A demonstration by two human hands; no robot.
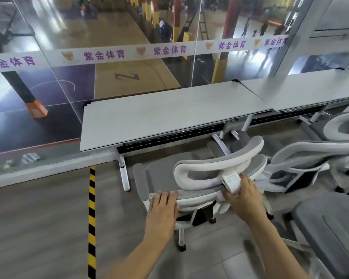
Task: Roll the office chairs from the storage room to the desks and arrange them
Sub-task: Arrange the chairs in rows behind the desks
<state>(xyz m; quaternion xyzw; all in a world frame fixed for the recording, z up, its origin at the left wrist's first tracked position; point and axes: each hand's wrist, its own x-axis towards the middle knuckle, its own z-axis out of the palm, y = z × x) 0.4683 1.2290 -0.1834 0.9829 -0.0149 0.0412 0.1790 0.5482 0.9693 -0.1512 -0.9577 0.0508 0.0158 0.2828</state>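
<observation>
A grey plank floor (38, 228) carries everything. Two white tables stand end to end along the glass wall, the left table (159, 115) and the right table (300, 87), on white legs (123, 174) whose feet rest on the floor. A yellow-and-black striped tape (92, 208) is stuck to the floor, left of those legs. A chair (161, 174) stands on casters just before the left table, a second chair (310, 150) to its right, and a third chair (330, 228) nearer the camera.

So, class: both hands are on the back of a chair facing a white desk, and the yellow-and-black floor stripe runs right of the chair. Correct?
No: the head view shows the floor stripe running left of the chair, not right. The left hand and right hand are on its back, and it faces the white desk.
</observation>
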